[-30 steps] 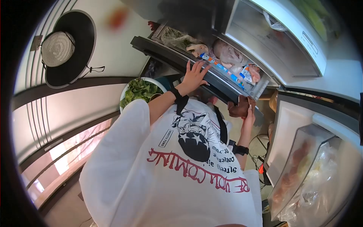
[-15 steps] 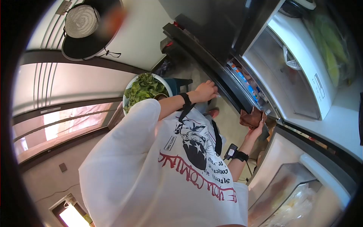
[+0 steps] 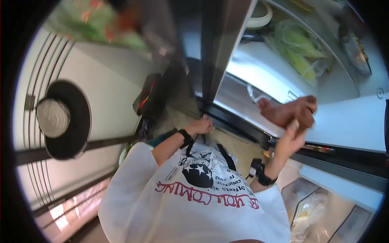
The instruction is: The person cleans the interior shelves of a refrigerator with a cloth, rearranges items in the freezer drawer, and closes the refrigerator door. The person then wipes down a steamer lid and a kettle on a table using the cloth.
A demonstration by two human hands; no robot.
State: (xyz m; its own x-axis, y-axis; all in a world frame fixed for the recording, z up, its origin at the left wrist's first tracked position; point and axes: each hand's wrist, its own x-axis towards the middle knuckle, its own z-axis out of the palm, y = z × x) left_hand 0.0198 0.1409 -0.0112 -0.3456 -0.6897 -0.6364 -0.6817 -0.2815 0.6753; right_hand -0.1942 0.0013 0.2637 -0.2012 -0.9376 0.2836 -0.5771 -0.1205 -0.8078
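My left hand [image 3: 200, 125], a dark band on its wrist, is beside the dark lower front of the refrigerator [image 3: 231, 122]. Its fingers are curled, with nothing visible in them. On the right, my right hand [image 3: 291, 139] grips a reddish-brown, lumpy item [image 3: 288, 113] and holds it up in front of the open upper compartment. Motion blurs this item, and I cannot make out what it is. Behind it are a pale drawer front [image 3: 259, 60] and a bag of long green vegetables [image 3: 298, 46] on the shelf above.
The open refrigerator door [image 3: 340, 188] holds clear plastic bags at the lower right. A black hat with a woven crown [image 3: 54, 117] hangs on the left. Dark bags [image 3: 152, 95] are near the wall, and a blurred green and red surface [image 3: 95, 20] shows at the upper left.
The lower drawer, open a second ago, has gone in, and its contents are out of sight. My right hand has risen with the brown item to the upper compartment. The view has turned.
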